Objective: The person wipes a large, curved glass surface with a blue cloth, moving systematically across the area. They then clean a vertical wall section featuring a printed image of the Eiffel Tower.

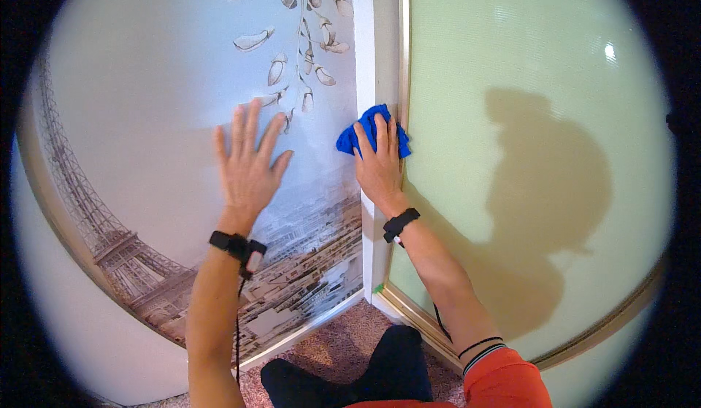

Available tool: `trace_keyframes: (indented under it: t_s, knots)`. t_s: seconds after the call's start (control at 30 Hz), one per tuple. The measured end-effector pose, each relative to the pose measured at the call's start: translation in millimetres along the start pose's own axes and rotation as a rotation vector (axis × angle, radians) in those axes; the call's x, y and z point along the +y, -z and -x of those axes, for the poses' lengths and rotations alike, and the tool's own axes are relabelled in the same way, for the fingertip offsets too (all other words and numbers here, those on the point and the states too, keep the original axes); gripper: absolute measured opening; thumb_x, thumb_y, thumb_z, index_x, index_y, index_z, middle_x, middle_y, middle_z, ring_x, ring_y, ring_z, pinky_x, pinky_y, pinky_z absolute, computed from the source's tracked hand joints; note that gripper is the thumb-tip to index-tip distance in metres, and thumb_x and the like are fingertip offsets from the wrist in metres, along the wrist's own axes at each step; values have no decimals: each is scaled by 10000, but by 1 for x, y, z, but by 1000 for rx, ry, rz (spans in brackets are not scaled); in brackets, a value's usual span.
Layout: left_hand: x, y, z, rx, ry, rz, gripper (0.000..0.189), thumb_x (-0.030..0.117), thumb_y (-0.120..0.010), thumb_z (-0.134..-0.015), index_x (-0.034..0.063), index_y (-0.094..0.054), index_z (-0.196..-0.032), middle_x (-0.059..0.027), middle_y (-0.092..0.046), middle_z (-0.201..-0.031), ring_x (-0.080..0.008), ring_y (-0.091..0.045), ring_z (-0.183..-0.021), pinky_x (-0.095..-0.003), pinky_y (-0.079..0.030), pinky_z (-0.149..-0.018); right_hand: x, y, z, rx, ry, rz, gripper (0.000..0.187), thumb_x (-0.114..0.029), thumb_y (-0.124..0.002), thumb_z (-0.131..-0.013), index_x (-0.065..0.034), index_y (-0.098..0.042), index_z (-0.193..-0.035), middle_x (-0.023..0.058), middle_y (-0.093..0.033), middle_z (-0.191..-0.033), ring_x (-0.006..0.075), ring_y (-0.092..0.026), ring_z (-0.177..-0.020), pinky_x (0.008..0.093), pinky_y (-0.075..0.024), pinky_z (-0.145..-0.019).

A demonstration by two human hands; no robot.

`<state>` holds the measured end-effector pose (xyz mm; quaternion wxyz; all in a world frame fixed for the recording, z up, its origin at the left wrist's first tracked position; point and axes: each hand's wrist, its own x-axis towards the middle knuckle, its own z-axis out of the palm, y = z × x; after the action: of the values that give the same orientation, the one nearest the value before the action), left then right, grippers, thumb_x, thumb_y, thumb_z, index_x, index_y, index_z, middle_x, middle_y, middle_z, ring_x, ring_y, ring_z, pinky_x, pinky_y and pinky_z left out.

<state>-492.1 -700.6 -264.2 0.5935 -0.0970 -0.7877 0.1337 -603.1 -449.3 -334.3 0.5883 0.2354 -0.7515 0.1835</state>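
A crumpled blue cloth (pixel 346 141) lies under my right hand (pixel 380 159), pressed against the white vertical edge strip (pixel 368 233) between two large upright panels. My left hand (pixel 249 159), fingers spread and holding nothing, is at the printed panel (pixel 164 134) on the left; whether it touches the surface I cannot tell. That panel shows a lattice tower, a city view and hanging blossoms. To the right stands a pale green panel (pixel 449 107) in a gold-coloured frame (pixel 404 52). Both wrists wear black straps.
Pinkish speckled carpet (pixel 339 342) runs below the panels, where my dark-clad knees show. A small green piece (pixel 379 288) sits at the green panel's lower left corner. White surfaces (pixel 65 309) border the printed panel on the outer left. A shadow falls across the green panel.
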Motion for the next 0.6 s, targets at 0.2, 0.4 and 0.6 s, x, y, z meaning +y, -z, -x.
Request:
trace_keyframes:
  t_s: [0.2, 0.4, 0.6]
  knots:
    - [-34, 22, 11, -5, 25, -143, 706, 546, -687, -988, 297, -483, -1617, -81, -273, -1778, -295, -207, -1652, -604, -10, -1311, -1, 5, -42, 147, 170, 33, 564, -84, -696, -933, -75, -595, -1488, 201, -412, -1641, 536, -367, -1486, 633, -367, -1183]
    - [-33, 24, 15, -18, 23, -145, 697, 523, -677, -1002, 277, -478, -1622, -93, -282, -1773, -303, -205, -1652, -619, 4, -1304, -47, 16, -133, 333, 274, -279, 499, -200, -730, -953, -86, -642, -1431, 222, -472, -1600, 465, -463, -1454, 556, -422, -1185]
    - [-28, 25, 11, -9, 6, -142, 686, 496, -682, -1005, 265, -480, -1619, -108, -293, -1767, -321, -223, -1645, -638, -17, -1290, -66, -21, -113, 295, -102, -396, 658, -386, -577, -1060, 1, -447, -1574, 393, -327, -1616, 597, -310, -1489, 636, -255, -1251]
